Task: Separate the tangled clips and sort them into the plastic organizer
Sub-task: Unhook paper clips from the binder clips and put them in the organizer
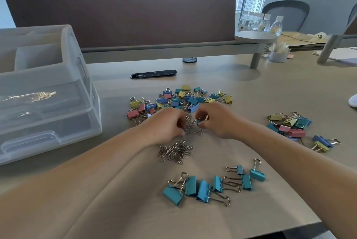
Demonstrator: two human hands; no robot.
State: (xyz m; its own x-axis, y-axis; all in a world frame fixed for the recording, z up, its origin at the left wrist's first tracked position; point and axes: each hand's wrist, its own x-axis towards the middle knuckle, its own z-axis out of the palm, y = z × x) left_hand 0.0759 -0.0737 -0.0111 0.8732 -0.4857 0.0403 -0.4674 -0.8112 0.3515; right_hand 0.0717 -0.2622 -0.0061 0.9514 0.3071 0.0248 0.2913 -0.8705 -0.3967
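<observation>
A tangled pile of coloured binder clips (179, 99) lies mid-table, with silver paper clips (190, 122) caught in its near edge. My left hand (166, 124) pinches the silver paper clips. My right hand (218, 120) pinches a small blue binder clip (198, 122) joined to that tangle. A separate heap of silver paper clips (176, 151) lies just below my hands. Several teal binder clips (210, 186) lie in a group near me. The clear plastic organizer (44, 103) with drawers stands at the left.
A mixed group of binder clips (289, 124) and two more (322, 143) lie at the right. A black cable slot (153, 74) is behind the pile. A brown divider panel (119, 16), water bottles (258, 23) and a white cup (278, 55) stand at the back.
</observation>
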